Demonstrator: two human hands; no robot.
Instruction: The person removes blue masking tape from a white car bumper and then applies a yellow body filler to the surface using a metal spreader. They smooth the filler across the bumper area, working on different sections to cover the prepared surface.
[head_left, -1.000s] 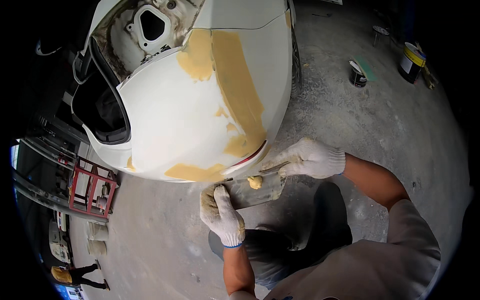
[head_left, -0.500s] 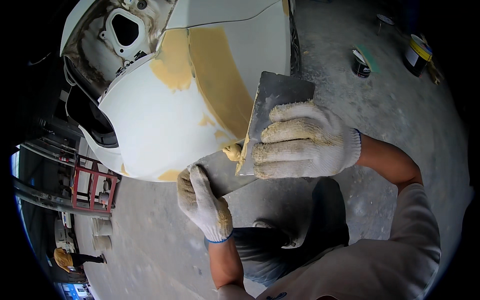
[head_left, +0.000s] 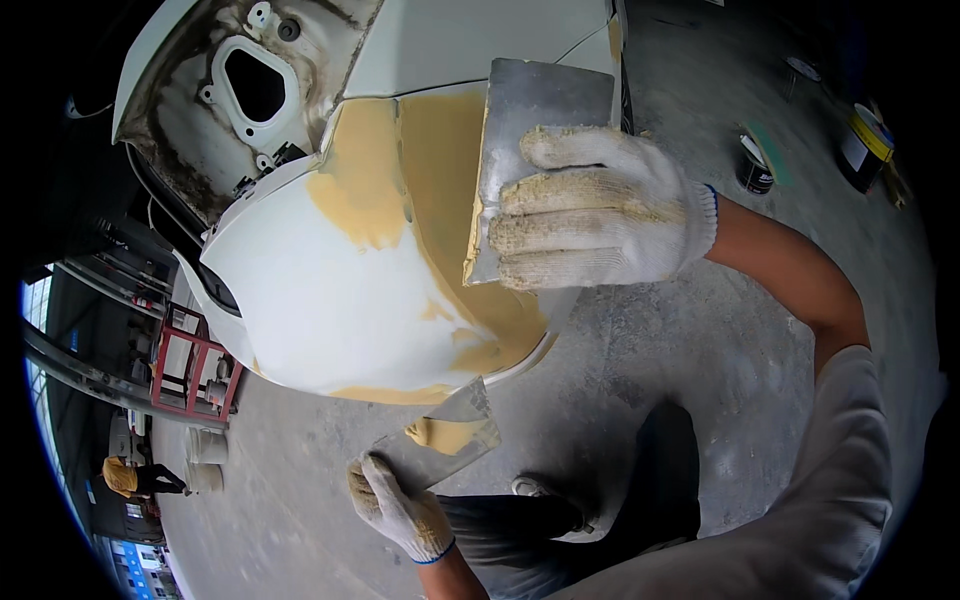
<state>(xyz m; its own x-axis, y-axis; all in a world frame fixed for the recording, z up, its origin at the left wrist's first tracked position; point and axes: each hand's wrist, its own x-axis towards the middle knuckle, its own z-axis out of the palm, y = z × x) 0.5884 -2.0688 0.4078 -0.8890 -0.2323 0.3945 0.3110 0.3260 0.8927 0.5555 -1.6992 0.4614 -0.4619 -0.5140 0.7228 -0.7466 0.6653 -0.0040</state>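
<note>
My right hand (head_left: 610, 210), in a white knitted glove with stained fingers, lies flat along a wide grey putty spreader (head_left: 545, 95) and grips it. Yellowish filler lines the spreader's left edge, which is over or against the filler-coated strip on the white car body panel (head_left: 290, 290). Broad tan filler patches (head_left: 360, 190) cover parts of that panel. Lower down, my gloved left hand (head_left: 400, 510) pinches a second flat grey plate (head_left: 465, 415) by its near corner. A lump of yellow filler (head_left: 435, 433) sits on this plate, apart from the panel.
On the concrete floor at the right stand a small black can (head_left: 755, 170) and a larger can with a yellow band (head_left: 865, 145). A red metal stand (head_left: 190, 365) and white buckets (head_left: 205, 445) are at the left. A person (head_left: 140, 477) is farther off there.
My right hand has moved up with its spreader, away from the plate and onto the panel area. My left hand has dropped lower with its plate, so the filler lump on it shows fully.
</note>
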